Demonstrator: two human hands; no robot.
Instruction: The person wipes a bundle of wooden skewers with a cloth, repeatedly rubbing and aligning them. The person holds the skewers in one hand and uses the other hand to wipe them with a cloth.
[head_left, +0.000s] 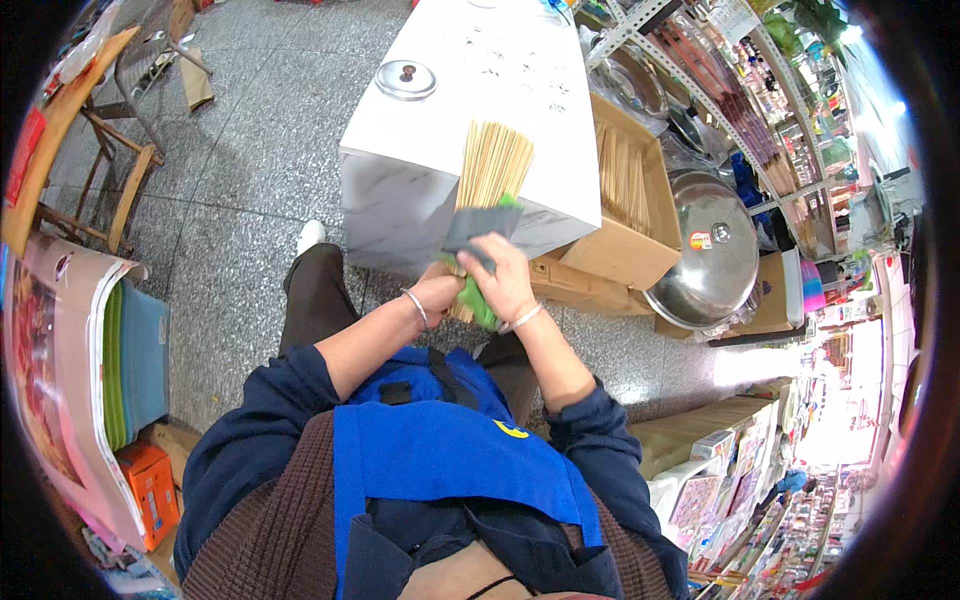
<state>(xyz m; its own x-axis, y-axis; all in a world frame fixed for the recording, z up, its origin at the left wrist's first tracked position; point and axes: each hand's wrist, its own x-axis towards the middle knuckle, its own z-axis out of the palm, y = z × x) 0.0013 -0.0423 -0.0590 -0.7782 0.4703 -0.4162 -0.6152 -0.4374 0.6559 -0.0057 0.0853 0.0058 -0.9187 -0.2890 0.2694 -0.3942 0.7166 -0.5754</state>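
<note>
A bundle of thin bamboo sticks (493, 165) slants up from my hands, its far ends fanned above the near edge of the white table (420, 139). My left hand (439, 289) is closed around the lower part of the bundle. Against the sticks lies a flat dark grey piece (484, 227), blurred, its kind unclear. My right hand (501, 277) grips a bright green item (478, 300) beside the bundle; whether it is joined to the grey piece cannot be told. Short stick ends show below my hands.
A round metal lid (406, 79) rests on the table. To the right stands an open cardboard box (622, 244) of similar sticks, beside a large metal lid (709, 247). Shelving (697, 90) rises behind. A wooden folding chair (127, 195) and stacked plastic goods (142, 352) are at left.
</note>
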